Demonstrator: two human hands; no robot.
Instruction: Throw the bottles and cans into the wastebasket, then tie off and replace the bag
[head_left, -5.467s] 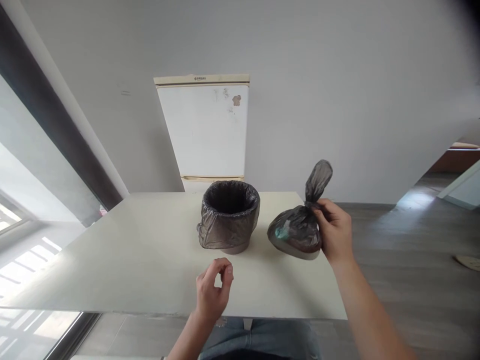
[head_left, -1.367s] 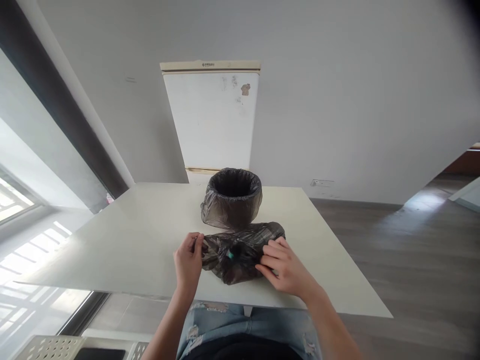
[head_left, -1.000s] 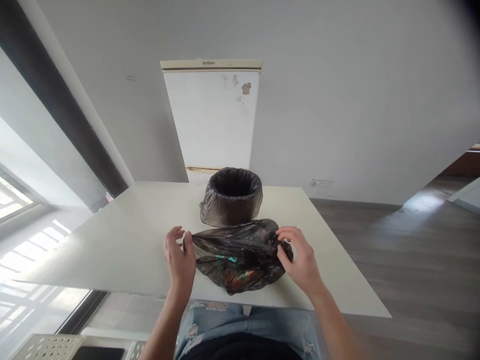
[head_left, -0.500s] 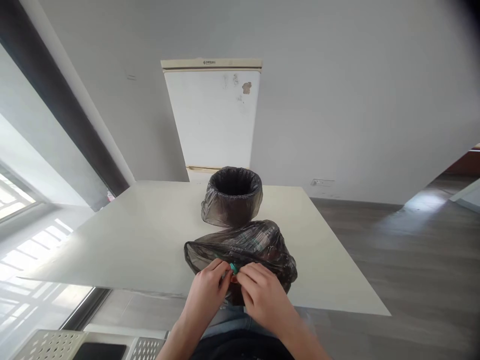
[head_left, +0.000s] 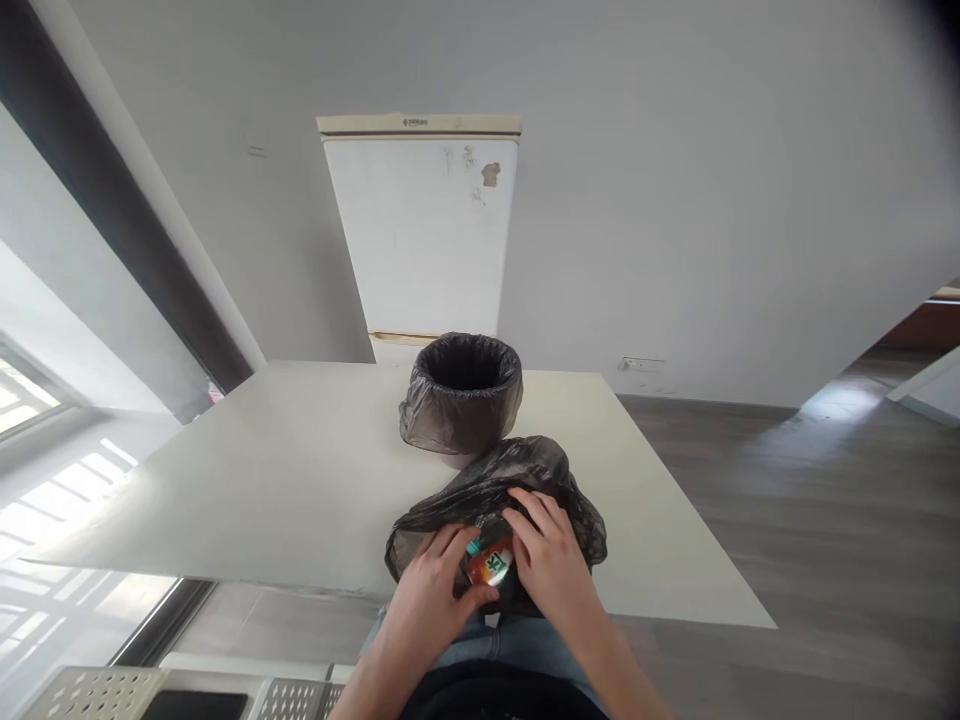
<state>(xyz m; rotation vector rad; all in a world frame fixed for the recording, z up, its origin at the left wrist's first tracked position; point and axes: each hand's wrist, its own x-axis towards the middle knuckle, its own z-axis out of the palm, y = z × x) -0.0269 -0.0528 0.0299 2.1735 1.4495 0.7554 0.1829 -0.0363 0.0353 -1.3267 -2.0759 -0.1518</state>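
Note:
A crumpled black plastic bag [head_left: 529, 462] lies at the table's front edge, its contents mostly hidden. In its opening shows a drink bottle [head_left: 489, 566] with a teal cap and an orange label. My left hand [head_left: 435, 585] curls around the cap end, thumb below the bottle and fingers above, closed on it. My right hand [head_left: 553, 555] grips the bag's film just right of the bottle, its fingers bent over the opening's edge. Behind the bag stands a bin [head_left: 459, 415] lined with another black bag folded over its rim.
The pale table [head_left: 300, 470] reaches out to both sides. A white fridge [head_left: 424, 230] stands beyond it against the grey wall. At the lower left are perforated plastic crates [head_left: 97, 692] with a dark flat object [head_left: 193, 705] by them.
The hands were pinched together at the teal cap; now they are apart. The bag's opening has spread and the bottle's orange label shows. The right hand has shifted right and up.

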